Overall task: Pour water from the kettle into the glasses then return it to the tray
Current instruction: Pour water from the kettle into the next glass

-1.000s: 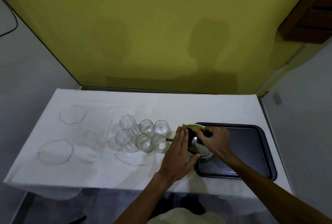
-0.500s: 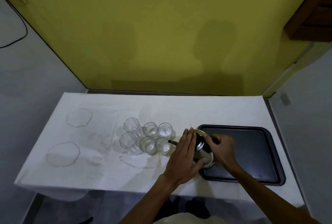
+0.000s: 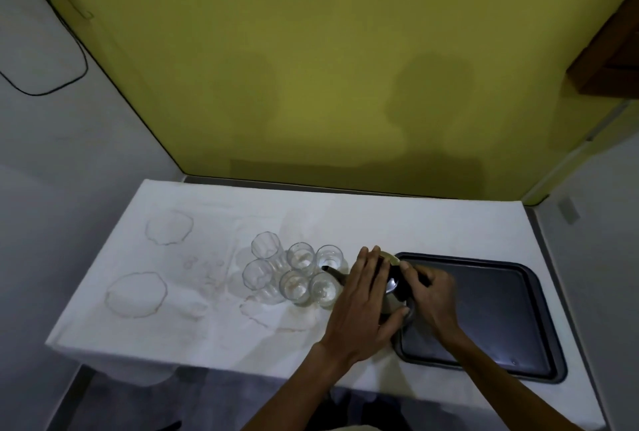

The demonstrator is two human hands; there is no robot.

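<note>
A small steel kettle (image 3: 390,295) with a dark spout and dark handle stands at the left edge of the black tray (image 3: 491,306). My left hand (image 3: 363,299) is pressed flat against the kettle's left side, thumb curled under it. My right hand (image 3: 432,295) grips the handle on the kettle's right side. The spout points left, its tip close to the nearest of several clear glasses (image 3: 294,275) clustered on the white tablecloth. Both hands hide most of the kettle body.
The table (image 3: 214,327) carries a white cloth marked with brown ring stains at the left. A yellow wall runs behind the far edge. The near edge drops off just below my forearms. A brown wooden shelf (image 3: 612,60) hangs at the upper right.
The hands and kettle keep the same hold. The view has shifted slightly, so the table sits a little lower and further right in the picture.
</note>
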